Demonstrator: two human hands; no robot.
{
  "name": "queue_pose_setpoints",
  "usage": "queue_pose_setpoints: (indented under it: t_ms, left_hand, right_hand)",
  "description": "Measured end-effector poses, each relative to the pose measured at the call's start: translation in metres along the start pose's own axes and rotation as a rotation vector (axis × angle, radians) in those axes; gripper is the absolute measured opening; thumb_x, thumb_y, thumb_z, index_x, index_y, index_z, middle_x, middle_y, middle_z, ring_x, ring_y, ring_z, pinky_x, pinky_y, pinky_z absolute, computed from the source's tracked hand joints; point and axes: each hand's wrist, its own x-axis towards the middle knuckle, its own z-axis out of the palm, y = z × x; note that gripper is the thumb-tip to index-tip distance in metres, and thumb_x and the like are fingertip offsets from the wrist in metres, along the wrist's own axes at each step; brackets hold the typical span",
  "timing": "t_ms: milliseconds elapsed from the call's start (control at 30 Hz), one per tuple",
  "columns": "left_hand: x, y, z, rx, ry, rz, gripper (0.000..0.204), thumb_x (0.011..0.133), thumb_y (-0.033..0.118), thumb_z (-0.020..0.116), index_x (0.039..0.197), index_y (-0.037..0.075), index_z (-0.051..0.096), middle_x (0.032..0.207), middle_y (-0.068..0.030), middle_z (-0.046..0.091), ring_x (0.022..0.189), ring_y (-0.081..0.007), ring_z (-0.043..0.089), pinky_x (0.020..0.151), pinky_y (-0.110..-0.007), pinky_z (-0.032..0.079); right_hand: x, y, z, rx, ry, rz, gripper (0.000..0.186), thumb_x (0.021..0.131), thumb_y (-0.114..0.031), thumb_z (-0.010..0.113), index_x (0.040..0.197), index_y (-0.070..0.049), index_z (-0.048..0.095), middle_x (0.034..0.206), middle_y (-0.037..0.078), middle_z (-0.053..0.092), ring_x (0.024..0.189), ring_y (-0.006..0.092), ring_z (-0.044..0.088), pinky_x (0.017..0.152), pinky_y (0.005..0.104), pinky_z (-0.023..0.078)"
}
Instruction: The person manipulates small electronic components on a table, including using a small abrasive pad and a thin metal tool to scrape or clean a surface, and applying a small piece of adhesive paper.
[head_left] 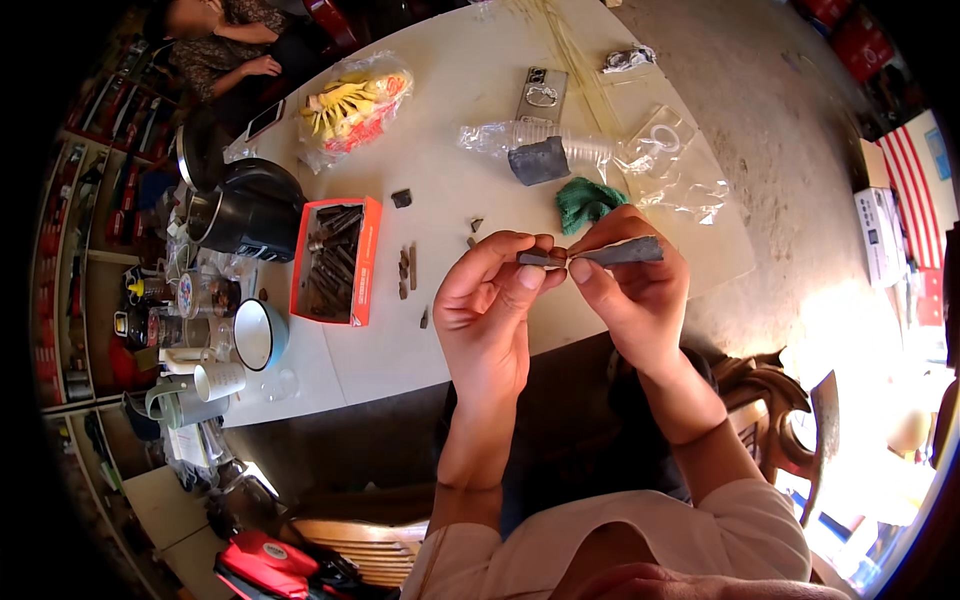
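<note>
Above the near table edge, both hands meet fingertip to fingertip. My left hand (490, 310) pinches a small dark, flat-sided piece (535, 259) between thumb and fingers. A folded strip of dark grey sheet, like sandpaper (630, 251), is gripped by my right hand (640, 300); its inner end meets the small piece. My fingers partly hide where the two touch. Just beyond lie a green cloth (588, 203) and a larger curled dark grey sheet (538, 162). Left of my hands, several short dark sticks (413, 267) lie on the table, beside a red box (372, 250) of similar pieces.
A black kettle (262, 210), a white cup (258, 335) and a mug (220, 380) stand along the left. Farther back are bagged bananas (345, 105), a phone (541, 95) and clear plastic packaging (675, 165). Another person (235, 60) sits at the far left.
</note>
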Motion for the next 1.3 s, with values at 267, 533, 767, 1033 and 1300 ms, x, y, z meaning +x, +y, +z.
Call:
queue_pose_setpoints:
  t_ms: [267, 533, 767, 1033, 1300]
  left_hand:
    - [0.001, 0.000, -0.001, 0.032, 0.000, 0.057, 0.022, 0.084, -0.005, 0.062, 0.106, -0.005, 0.060, 0.102, -0.0174, 0.064, 0.091, -0.0231, 0.065, 0.081, -0.035, 0.056]
    - [0.000, -0.002, 0.000, 0.078, 0.002, 0.099, 0.023, 0.082, -0.009, 0.062, 0.105, -0.007, 0.061, 0.102, -0.0181, 0.063, 0.091, -0.0233, 0.065, 0.080, -0.032, 0.056]
    - [0.000, -0.003, -0.003, 0.192, -0.015, 0.154, 0.021, 0.083, -0.010, 0.061, 0.103, -0.008, 0.061, 0.099, -0.0165, 0.063, 0.091, -0.0225, 0.065, 0.082, -0.031, 0.055]
    - [0.000, -0.004, -0.006, 0.263, -0.042, 0.204, 0.020, 0.084, -0.010, 0.061, 0.103, -0.009, 0.061, 0.100, -0.0157, 0.062, 0.091, -0.0213, 0.064, 0.083, -0.030, 0.054]
    - [0.000, -0.001, -0.003, 0.299, -0.081, 0.211, 0.019, 0.084, -0.010, 0.061, 0.103, -0.008, 0.061, 0.100, -0.0145, 0.061, 0.091, -0.0215, 0.064, 0.082, -0.031, 0.055]
  right_hand:
    - [0.003, -0.002, -0.001, -0.342, 0.033, -0.254, 0.015, 0.071, 0.006, 0.069, 0.083, -0.001, 0.065, 0.080, 0.006, 0.062, 0.067, 0.0137, 0.056, 0.059, 0.0241, 0.044]
    - [0.003, -0.005, 0.000, -0.651, 0.082, -0.455, 0.026, 0.059, 0.003, 0.074, 0.083, -0.004, 0.066, 0.078, 0.007, 0.061, 0.066, 0.0200, 0.057, 0.057, 0.0288, 0.046]
    - [0.005, -0.002, -0.002, -0.754, 0.065, -0.600, 0.032, 0.054, 0.000, 0.075, 0.084, -0.006, 0.066, 0.078, 0.004, 0.061, 0.066, 0.0209, 0.057, 0.057, 0.0300, 0.046]
    - [0.007, -0.005, -0.002, -0.771, 0.031, -0.572, 0.031, 0.054, 0.000, 0.074, 0.082, -0.006, 0.065, 0.079, 0.005, 0.060, 0.066, 0.0213, 0.057, 0.056, 0.0304, 0.044]
    - [0.010, -0.001, -0.004, -0.739, 0.048, -0.645, 0.028, 0.054, 0.000, 0.073, 0.080, -0.006, 0.064, 0.078, 0.005, 0.059, 0.065, 0.0214, 0.055, 0.056, 0.0303, 0.044]
